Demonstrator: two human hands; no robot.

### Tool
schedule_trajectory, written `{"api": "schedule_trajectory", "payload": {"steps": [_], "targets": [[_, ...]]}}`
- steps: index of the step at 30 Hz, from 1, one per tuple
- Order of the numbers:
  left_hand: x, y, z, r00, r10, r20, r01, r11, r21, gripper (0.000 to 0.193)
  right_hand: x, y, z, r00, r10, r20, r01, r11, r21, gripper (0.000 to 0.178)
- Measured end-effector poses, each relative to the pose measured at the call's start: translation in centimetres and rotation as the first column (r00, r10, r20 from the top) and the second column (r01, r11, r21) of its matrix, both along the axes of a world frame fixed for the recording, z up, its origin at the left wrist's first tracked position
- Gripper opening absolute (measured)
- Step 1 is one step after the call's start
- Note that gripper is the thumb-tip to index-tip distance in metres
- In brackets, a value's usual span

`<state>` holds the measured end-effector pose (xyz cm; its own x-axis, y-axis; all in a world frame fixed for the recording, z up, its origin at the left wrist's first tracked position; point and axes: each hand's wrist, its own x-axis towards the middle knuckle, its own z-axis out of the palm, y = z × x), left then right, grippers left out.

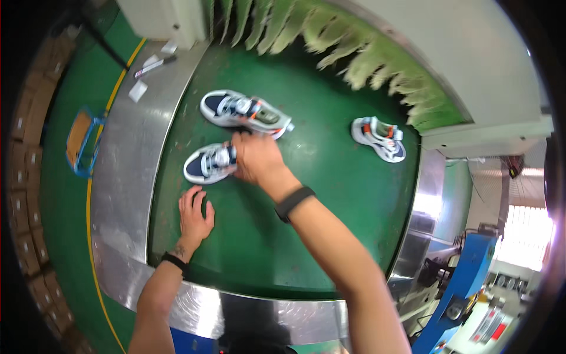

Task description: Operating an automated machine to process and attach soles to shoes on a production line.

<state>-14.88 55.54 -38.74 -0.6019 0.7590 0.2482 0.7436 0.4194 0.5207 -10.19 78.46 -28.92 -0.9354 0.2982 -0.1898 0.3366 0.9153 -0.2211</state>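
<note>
My right hand is closed around the heel end of a white and navy sneaker, whose toe points left over the green belt. My fingers and palm hide that shoe's rear half. Just behind it lies another sneaker of the same kind, with orange trim, and its opening faces up. My left hand hovers or rests just below the held shoe's toe, fingers apart, with nothing in it. Off to the right a third sneaker stands alone on the belt.
A pale fringed curtain hangs from the machine housing at the far side. Metal edging frames the belt; a marker pen and paper scraps lie on it. A blue-framed stool and stacked cartons are at left.
</note>
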Motion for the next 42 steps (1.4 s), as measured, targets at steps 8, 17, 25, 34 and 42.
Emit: {"api": "schedule_trajectory", "payload": {"steps": [8,17,25,34,42], "targets": [[-0.9,-3.5,0.1,1.0,0.026,-0.015,-0.027,0.998,-0.048,0.035,18.9,-13.4,-5.1,0.973,-0.138,-0.186,0.038,0.888,-0.459,0.061],[23.5,-0.7,17.0,0.17,-0.528,0.832,0.415,0.805,0.425,0.092,52.0,-29.1,14.8,-0.06,-0.902,0.427,0.178,-0.431,-0.885,0.038],[49.5,-4.5,29.5,-0.522,-0.436,0.733,0.52,0.519,0.679,0.083,61.8,-34.7,24.6,-0.136,-0.855,-0.5,0.321,0.439,-0.839,0.068],[80.8,-17.6,31.3,-0.487,-0.435,0.757,0.811,0.095,0.577,0.062,89.1,-62.7,17.7,-0.912,-0.389,0.133,-0.115,-0.068,-0.991,0.034],[119.3,-11.3,25.7,-0.266,-0.893,0.362,0.959,-0.208,0.193,0.088,95.9,-69.5,22.4,-0.978,-0.052,-0.201,0.186,0.218,-0.958,0.061]]}}
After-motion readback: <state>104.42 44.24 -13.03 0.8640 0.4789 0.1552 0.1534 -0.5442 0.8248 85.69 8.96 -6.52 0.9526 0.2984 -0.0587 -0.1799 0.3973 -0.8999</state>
